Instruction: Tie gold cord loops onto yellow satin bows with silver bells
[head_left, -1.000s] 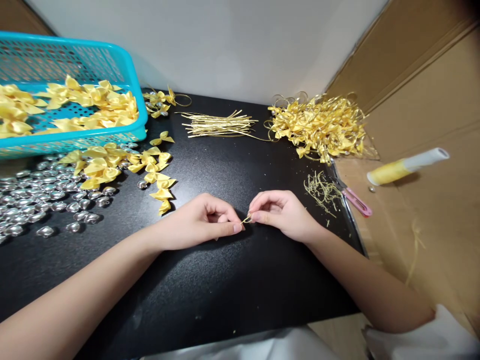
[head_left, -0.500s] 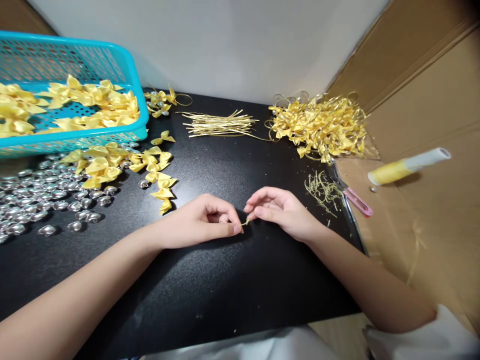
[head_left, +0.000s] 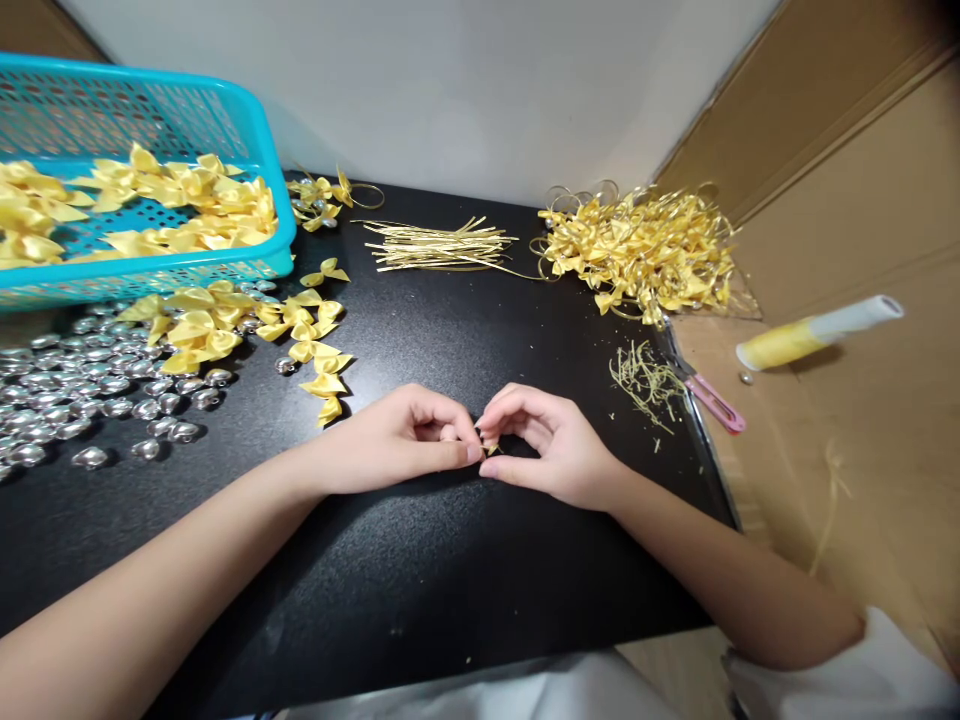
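Observation:
My left hand (head_left: 409, 440) is closed, its thumb and index finger pinching a thin gold tie (head_left: 491, 450). Only the tie's short end shows past the fingertips; the rest is hidden in the hand. Facing it, my right hand (head_left: 559, 445) curves around that end with thumb and fingers apart. Its fingertips come very close to the left ones, and whether they touch the tie is hard to see. Both hands are low over the black table (head_left: 360, 610). A short column of yellow ribbon bows (head_left: 326, 385) lies beyond my left wrist.
Silver bells (head_left: 90, 400) spread over the left side, below a turquoise basket (head_left: 266, 150) of bows. Gold ties (head_left: 439, 245) lie in a bundle at the back. On the right are a heap of finished-looking bows (head_left: 645, 250), gold clippings (head_left: 645, 380), pink-handled scissors (head_left: 716, 400) and a tube (head_left: 817, 335).
My right hand has moved slightly left, closer to the left fingertips, and its thumb has dropped away from the fingers. The left hand still pinches the tie in nearly the same place.

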